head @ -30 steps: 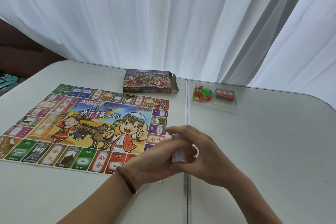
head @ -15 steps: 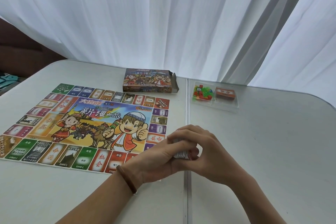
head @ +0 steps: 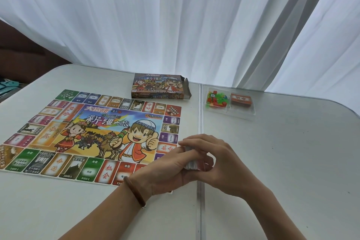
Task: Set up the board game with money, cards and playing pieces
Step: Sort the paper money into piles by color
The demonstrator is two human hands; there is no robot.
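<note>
Two bare hands meet low in the centre of a white table [head: 282,152], closed around a small stack of cards [head: 192,165]. The left hand [head: 167,169], with a brown bracelet [head: 134,191] at its wrist, cups the stack from the 9 o'clock side, fingers curled along it. The right hand [head: 220,163] arches over from 3 o'clock, its fingers bent down across the stack's top edge. Only a thin strip of card edges shows between the two hands.

The game board [head: 93,134] lies flat at 9 to 10 o'clock from the hands, and the left hand overlaps its near right corner. The game box [head: 157,87], one end flap open, sits at 11 o'clock, just beyond the board. At 1 o'clock, well apart from the hands, a clear plastic tray [head: 241,112] holds coloured playing pieces [head: 216,99] and, beside them, an orange deck of cards [head: 241,99]. A white curtain [head: 175,15] hangs behind the table.
</note>
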